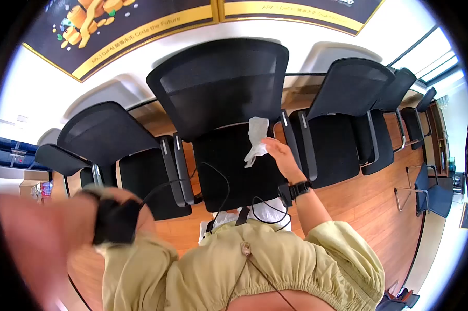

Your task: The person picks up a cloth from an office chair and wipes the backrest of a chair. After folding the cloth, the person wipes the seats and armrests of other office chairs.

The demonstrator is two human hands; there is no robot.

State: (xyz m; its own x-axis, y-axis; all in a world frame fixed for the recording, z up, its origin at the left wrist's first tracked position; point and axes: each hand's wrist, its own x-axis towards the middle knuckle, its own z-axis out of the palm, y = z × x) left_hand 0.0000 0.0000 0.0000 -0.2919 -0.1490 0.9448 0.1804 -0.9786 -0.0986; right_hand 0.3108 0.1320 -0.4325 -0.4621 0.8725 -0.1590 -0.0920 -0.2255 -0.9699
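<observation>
My right hand (279,153) reaches forward over the middle chair, its fingers closed on a crumpled white tissue or thin cloth (257,136). The white piece hangs in front of the black seat (218,168) and backrest. A black band with a small device (297,189) circles my right wrist. At the far left, my left hand (39,238) is close to the camera and smeared by motion, so its fingers cannot be made out. Behind it, a blurred black device (117,220) is strapped to my left wrist.
Black chairs stand in a row, including one on the left (107,132) and one on the right (348,88). A thin black cable (227,189) loops before my body. Framed posters (140,39) hang on the white wall. A blue chair (433,194) stands at right on the wooden floor (366,207).
</observation>
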